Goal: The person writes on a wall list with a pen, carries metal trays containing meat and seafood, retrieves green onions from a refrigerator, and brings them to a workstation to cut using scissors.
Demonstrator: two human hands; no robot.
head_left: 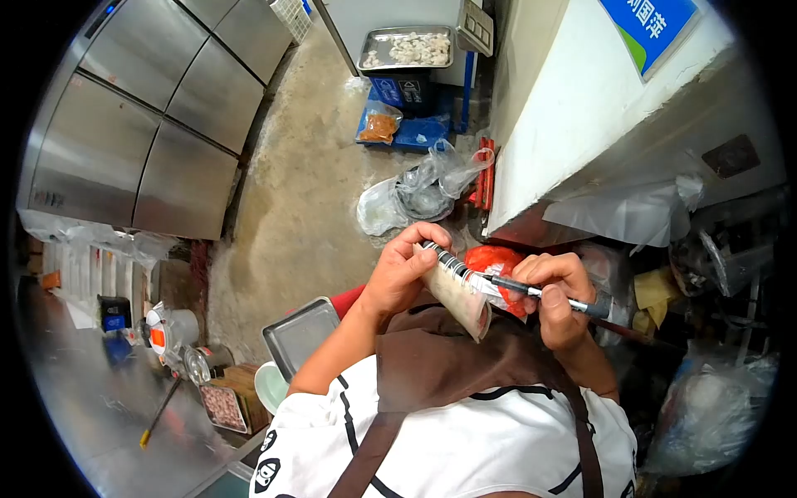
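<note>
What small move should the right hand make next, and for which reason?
Probably press the pen tip lightly to the notebook: the right hand aims it there, very near, and the left hand grips the notebook. Whether they already touch is unclear.

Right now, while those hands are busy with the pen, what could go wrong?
The notepad is held up by just the left hand, so it might wobble under the pen in the right hand and make messy writing.
Plastic bags lie on the floor ahead; someone stepping there could slip.
The metal tray of white pieces seems perched on a bin, so a bump might spill it.
</note>
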